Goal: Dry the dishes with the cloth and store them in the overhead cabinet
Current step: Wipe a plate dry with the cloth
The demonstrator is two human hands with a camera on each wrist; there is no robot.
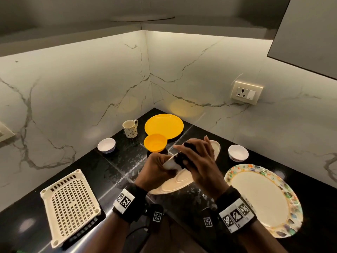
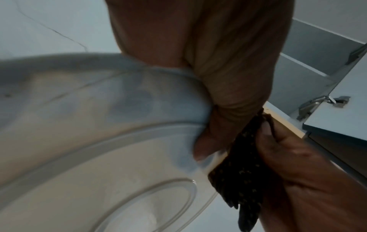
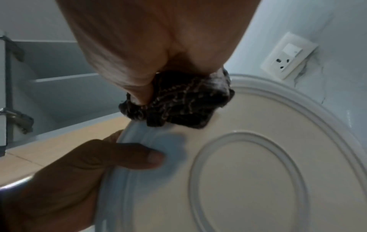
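My left hand (image 1: 160,167) grips the near rim of a cream-white plate (image 1: 179,179), held tilted over the black counter (image 1: 113,161). Its ringed underside (image 3: 248,172) faces both wrist cameras, with the left thumb (image 3: 127,157) pressed on it. My right hand (image 1: 198,161) clutches a dark patterned cloth (image 1: 182,159) and presses it on the plate's rim (image 3: 178,103) beside the left hand. In the left wrist view the cloth (image 2: 238,172) hangs between the left thumb (image 2: 206,141) and the right hand (image 2: 298,172). The overhead cabinet door (image 1: 310,33) stands open at the upper right.
On the counter stand a yellow plate (image 1: 164,126), a yellow bowl (image 1: 155,142), a patterned mug (image 1: 130,128), two white bowls (image 1: 106,145) (image 1: 238,152) and a floral-rimmed plate (image 1: 264,199). A white dish rack (image 1: 70,203) sits front left. A wall socket (image 1: 246,92) is at right.
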